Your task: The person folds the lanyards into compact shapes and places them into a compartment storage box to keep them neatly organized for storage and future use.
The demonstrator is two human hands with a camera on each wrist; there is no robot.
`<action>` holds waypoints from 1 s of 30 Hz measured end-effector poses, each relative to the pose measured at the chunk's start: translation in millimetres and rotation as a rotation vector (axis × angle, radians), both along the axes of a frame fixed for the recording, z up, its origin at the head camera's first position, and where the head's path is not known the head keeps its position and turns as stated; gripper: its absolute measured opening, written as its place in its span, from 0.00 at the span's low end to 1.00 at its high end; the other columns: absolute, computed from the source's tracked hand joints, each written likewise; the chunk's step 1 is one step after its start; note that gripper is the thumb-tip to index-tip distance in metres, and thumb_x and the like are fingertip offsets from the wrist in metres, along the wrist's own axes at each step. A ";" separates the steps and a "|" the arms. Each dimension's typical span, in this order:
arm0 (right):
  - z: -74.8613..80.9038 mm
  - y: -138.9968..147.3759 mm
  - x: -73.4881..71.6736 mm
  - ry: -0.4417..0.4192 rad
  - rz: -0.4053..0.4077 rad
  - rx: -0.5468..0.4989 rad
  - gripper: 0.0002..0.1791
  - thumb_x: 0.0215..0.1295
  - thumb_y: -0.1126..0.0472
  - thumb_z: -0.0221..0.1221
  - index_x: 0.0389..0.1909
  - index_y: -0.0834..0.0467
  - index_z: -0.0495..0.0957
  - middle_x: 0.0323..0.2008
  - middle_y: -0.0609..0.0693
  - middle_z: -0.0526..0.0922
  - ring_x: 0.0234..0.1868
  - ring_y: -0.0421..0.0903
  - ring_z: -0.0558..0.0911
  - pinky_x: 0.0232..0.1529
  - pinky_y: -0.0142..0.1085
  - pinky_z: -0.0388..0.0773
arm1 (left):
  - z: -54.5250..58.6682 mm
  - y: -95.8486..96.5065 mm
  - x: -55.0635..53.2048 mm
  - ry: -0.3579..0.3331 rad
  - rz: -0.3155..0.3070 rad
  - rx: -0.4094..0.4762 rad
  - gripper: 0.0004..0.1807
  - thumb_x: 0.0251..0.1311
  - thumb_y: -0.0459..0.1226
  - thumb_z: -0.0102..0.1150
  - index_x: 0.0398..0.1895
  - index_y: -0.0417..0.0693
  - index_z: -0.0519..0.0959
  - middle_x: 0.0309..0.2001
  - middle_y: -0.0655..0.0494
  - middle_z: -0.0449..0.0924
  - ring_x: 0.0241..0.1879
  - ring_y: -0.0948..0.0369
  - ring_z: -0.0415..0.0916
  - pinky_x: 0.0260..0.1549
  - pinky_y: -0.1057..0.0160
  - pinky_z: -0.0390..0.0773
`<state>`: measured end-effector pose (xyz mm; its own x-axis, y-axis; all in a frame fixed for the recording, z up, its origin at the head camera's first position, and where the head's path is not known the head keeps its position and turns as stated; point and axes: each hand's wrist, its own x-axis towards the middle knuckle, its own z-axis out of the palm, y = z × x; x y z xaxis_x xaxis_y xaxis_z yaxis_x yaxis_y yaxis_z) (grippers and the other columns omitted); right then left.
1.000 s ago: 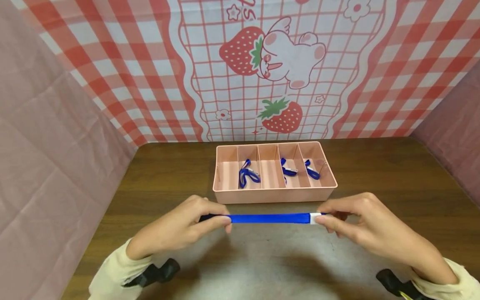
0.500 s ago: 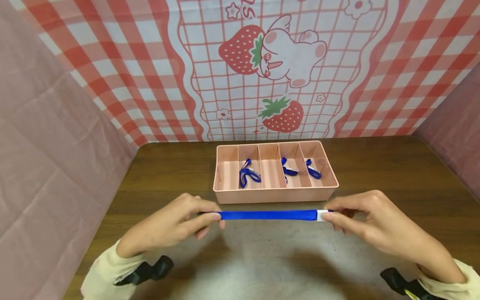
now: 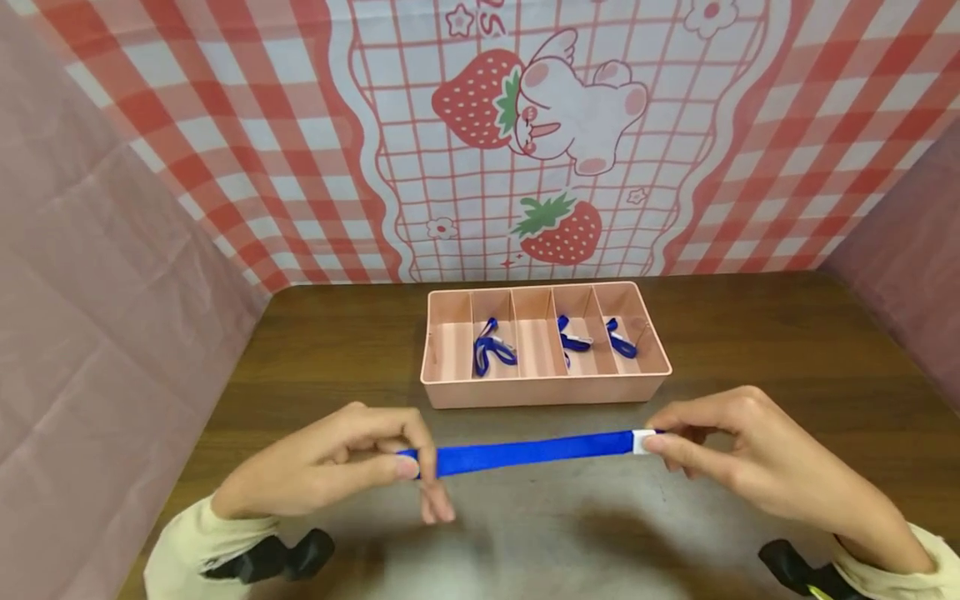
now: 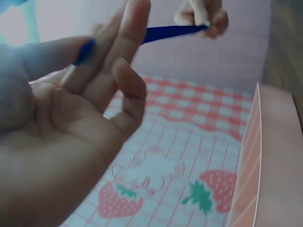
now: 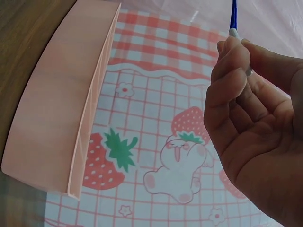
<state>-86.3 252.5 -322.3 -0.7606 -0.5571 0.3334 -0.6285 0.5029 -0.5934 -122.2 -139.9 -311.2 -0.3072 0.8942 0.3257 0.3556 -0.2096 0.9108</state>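
A blue lanyard is stretched between my two hands above the table, tilted slightly down toward the left. My left hand pinches its left end with the thumb against the fingers; in the left wrist view a bit of blue strap shows at the thumb tip. At the other end, my right hand pinches the lanyard by its white clasp. Seen from the right wrist, the fingers are curled and part of the clasp is hidden by them.
Beyond the hands stands a pink divided box. Folded blue lanyards lie in its second, fourth and fifth compartments from the left. A red-and-white strawberry cloth hangs behind the wooden table.
My left hand has slid left and a little down along the lanyard, so a longer stretch shows and it now slants. The right hand has shifted slightly to the right.
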 end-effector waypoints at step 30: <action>-19.3 -8.5 -1.5 -0.061 0.179 -0.013 0.12 0.65 0.66 0.64 0.38 0.42 0.82 0.22 0.32 0.74 0.21 0.27 0.71 0.19 0.19 0.66 | 1.2 15.9 20.2 0.480 0.032 -0.001 0.08 0.66 0.27 0.59 0.45 0.41 0.84 0.44 0.52 0.86 0.46 0.69 0.82 0.41 0.74 0.80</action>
<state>-87.9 244.0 -341.6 -0.6685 -0.6815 0.2977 -0.6700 0.3781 -0.6388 -102.0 -124.0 -310.0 -0.1493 0.8874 0.4363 0.7425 -0.1908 0.6421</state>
